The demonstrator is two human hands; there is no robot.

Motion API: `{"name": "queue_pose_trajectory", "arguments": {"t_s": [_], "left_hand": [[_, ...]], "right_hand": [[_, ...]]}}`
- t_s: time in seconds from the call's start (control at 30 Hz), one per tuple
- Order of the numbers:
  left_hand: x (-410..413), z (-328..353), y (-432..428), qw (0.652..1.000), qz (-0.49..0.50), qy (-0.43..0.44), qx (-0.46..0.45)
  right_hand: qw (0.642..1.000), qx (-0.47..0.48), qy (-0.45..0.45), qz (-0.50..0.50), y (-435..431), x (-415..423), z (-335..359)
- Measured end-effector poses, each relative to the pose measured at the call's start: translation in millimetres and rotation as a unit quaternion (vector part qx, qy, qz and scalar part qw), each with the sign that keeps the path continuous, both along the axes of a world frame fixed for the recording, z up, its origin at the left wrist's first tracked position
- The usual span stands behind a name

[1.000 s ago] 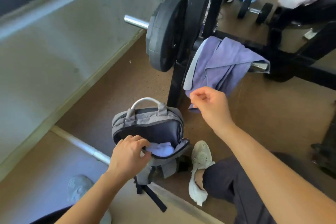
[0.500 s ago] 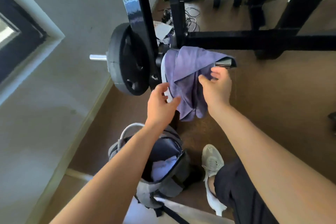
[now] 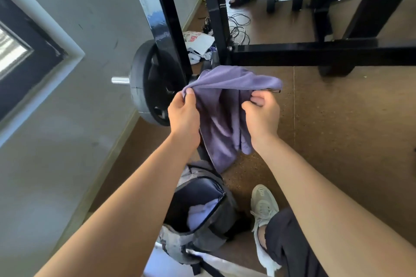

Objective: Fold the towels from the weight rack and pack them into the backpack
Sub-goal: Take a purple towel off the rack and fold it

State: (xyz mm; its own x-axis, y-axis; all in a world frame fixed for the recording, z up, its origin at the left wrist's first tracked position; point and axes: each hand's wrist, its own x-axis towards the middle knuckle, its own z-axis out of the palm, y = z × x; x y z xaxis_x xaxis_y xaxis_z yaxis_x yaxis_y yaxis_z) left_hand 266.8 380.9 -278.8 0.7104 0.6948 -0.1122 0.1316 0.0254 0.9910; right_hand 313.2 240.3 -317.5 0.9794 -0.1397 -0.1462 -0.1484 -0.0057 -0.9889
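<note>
Towel (image 3: 227, 119): draped over weight rack (image 3: 171, 29) peg; long axis hung downward, top edge stretched sideways.
Left hand (image 3: 183, 114): top corner pinched.
Right hand (image 3: 262, 117): opposite edge gripped, fingers curled.

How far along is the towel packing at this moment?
Done: one pale towel lies inside the open backpack. In hand: the left hand and right hand pinch the purple towel, draped over the weight rack peg. Left: lift it off, fold it, pack it.
</note>
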Motion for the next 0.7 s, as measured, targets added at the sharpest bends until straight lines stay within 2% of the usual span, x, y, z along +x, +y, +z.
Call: {"name": "queue_pose_trajectory", "arguments": {"t_s": [0.1, 0.17, 0.23, 0.27, 0.33, 0.4, 0.43, 0.5, 0.57, 0.7], "left_hand": [[-0.5, 26.7, 8.3, 0.997, 0.024, -0.034, -0.071], [-6.7, 44.0, 14.4, 0.994, 0.045, -0.027, -0.092], [-20.1, 59.5, 22.1, 0.995, 0.015, 0.003, -0.103], [-30.2, 67.0, 25.3, 0.996, -0.023, 0.026, -0.086], [-50.6, 74.8, 33.4, 0.983, -0.123, 0.127, 0.041], [-66.3, 75.7, 39.5, 0.936, -0.177, 0.239, 0.186], [-70.7, 73.9, 40.2, 0.928, -0.168, 0.255, 0.213], [-78.6, 73.8, 39.4, 0.957, -0.125, 0.207, 0.160], [-81.2, 71.6, 39.2, 0.989, -0.088, 0.114, 0.038], [-77.1, 66.6, 48.3, 0.992, -0.021, -0.021, -0.123]], "right_hand": [[1.000, 0.011, -0.013, 0.002, 1.9, -3.4, 0.6], [0.999, 0.026, -0.024, 0.000, 1.0, -6.6, 2.6], [0.999, 0.024, -0.033, 0.010, 0.0, -9.6, 3.9], [0.999, 0.024, -0.038, 0.013, 0.0, -10.6, 3.8], [0.999, 0.024, -0.047, 0.014, 0.4, -12.7, 4.3], [0.998, 0.021, -0.053, 0.021, 1.3, -13.9, 4.3], [0.998, 0.020, -0.056, 0.025, 1.8, -13.9, 4.5], [0.997, 0.018, -0.064, 0.027, 3.0, -12.9, 4.2], [0.997, 0.025, -0.067, 0.020, 3.8, -10.6, 3.3], [0.997, 0.017, -0.063, 0.030, 4.4, -8.4, 1.1]]}}
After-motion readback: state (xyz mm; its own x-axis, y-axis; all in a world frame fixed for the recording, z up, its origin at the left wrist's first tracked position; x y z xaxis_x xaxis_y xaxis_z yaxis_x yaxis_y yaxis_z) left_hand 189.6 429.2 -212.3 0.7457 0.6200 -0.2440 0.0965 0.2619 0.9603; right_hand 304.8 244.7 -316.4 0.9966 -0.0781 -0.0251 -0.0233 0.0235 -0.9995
